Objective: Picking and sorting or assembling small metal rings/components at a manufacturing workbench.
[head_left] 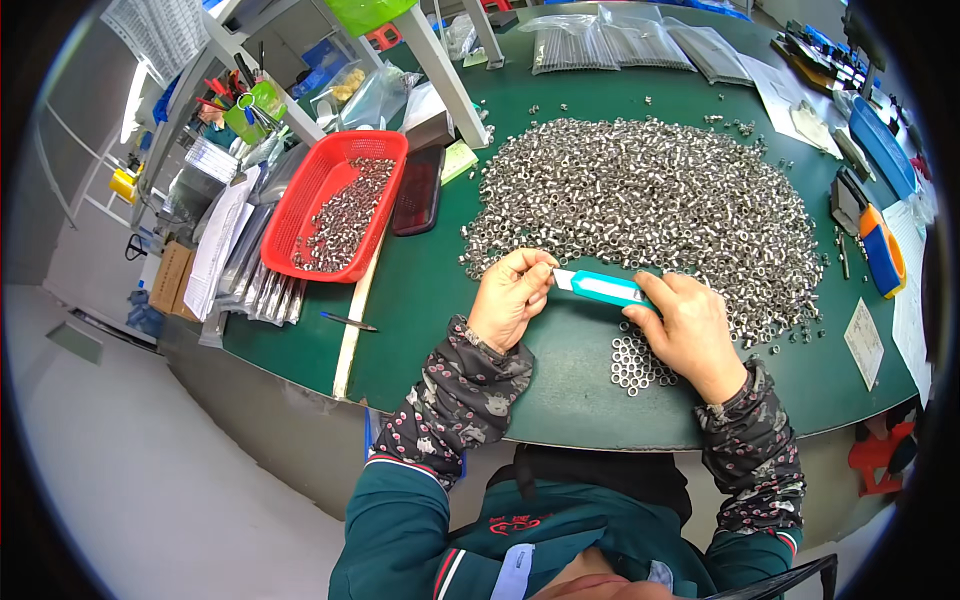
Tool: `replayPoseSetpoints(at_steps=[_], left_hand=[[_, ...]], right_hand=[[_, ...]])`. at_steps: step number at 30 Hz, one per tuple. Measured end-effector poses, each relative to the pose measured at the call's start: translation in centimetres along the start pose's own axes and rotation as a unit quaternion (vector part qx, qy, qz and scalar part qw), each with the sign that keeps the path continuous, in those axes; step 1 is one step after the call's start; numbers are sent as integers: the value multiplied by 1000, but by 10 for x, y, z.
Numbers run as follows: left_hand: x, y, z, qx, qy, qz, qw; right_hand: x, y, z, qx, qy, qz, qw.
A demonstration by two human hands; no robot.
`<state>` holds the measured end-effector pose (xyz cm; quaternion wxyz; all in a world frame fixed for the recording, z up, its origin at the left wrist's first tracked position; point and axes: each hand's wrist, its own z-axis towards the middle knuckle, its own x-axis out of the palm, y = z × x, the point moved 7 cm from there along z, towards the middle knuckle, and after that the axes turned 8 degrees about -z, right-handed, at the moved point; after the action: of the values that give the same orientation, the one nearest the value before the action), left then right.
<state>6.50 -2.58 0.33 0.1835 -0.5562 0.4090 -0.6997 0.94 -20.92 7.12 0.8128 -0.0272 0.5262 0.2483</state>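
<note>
The right hand (pixel 688 322) grips a teal knife (pixel 608 289) near heaped metal rings (pixel 640 190); the left hand (pixel 508 300) pinches closed by the blade (pixel 564 280), perhaps on something tiny.

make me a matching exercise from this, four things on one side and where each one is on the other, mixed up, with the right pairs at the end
Things
1. teal utility knife
2. red basket
3. pen
4. small patch of metal rings

Places
A. flat on the green table, just left of the right wrist
B. on the left part of the table, with small metal pieces inside it
C. in the right hand, blade pointing toward the left hand
D. nearer the person than the basket, lying by itself

Right pairs: 1-C, 2-B, 3-D, 4-A
</note>
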Motion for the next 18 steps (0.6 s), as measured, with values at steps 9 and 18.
replayPoseSetpoints(at_steps=[9, 18], left_hand=[[-3, 4, -2, -38, -46, -19, 998], [-3, 1, 1, -49, -57, -58, 995]], right_hand=[[-16, 8, 3, -80, -93, -70, 990], [-16, 5, 3, -79, -47, -128, 988]])
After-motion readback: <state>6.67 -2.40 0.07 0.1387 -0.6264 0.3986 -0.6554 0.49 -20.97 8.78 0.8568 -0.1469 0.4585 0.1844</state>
